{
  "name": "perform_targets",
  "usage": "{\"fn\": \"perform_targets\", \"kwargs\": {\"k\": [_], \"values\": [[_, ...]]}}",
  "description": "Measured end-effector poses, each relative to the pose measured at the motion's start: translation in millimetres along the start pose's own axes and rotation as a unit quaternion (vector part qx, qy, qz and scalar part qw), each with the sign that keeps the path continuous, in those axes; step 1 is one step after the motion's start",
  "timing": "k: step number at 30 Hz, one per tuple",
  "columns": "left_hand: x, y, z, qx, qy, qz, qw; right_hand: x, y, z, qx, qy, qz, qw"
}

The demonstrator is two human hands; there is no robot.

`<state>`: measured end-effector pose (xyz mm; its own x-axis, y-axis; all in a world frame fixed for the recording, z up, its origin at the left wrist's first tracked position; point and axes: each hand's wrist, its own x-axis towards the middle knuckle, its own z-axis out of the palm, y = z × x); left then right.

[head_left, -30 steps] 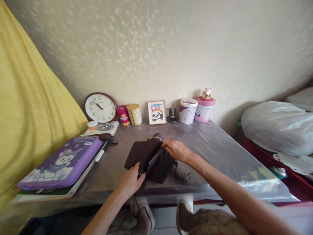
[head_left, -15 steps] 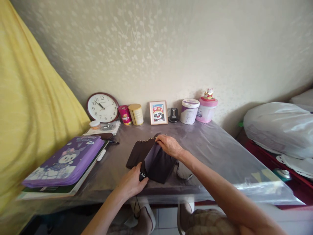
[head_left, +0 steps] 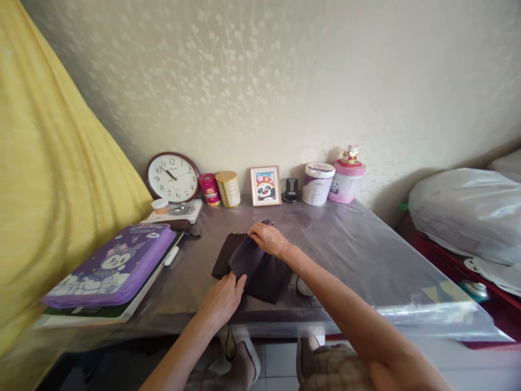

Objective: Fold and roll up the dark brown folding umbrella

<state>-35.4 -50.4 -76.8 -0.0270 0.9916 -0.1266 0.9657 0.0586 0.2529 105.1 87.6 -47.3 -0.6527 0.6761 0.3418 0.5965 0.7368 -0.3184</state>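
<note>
A dark folding umbrella lies on the table near its front edge, its fabric panels loose and flared. My left hand is closed at the near end of the umbrella, fingers and thumb pinching the fabric there; a thin black wrist strap dangles below it past the table edge. With my right hand I pinch the far edge of a purplish panel between thumb and fingers. Under my right forearm sits a small dark item, mostly hidden.
To the left, a purple cartoon binder lies on books. Along the wall stand a clock, a pink can, a yellow can, a picture frame, a white tub and a pink tub. White bags sit at right.
My right hand has moved slightly left and drawn the purplish panel leftward, so it covers more of the dark fabric. My left hand has stayed near the same spot.
</note>
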Motion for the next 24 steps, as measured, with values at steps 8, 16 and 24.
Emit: {"fn": "perform_targets", "kwargs": {"k": [8, 16, 24], "values": [[1.6, -0.1, -2.4, -0.001, -0.013, -0.001, 1.0, -5.9, 9.9, -11.9, 0.048, 0.023, -0.051, 0.997], [1.6, 0.5, -8.3, -0.084, 0.01, -0.101, 0.991, -12.9, 22.3, -6.5, -0.04, -0.06, -0.052, 0.996], [0.1, -5.2, -9.1, -0.162, 0.024, -0.069, 0.984, -40.6, 33.9, -39.0, 0.001, -0.14, 0.023, 0.99]]}}
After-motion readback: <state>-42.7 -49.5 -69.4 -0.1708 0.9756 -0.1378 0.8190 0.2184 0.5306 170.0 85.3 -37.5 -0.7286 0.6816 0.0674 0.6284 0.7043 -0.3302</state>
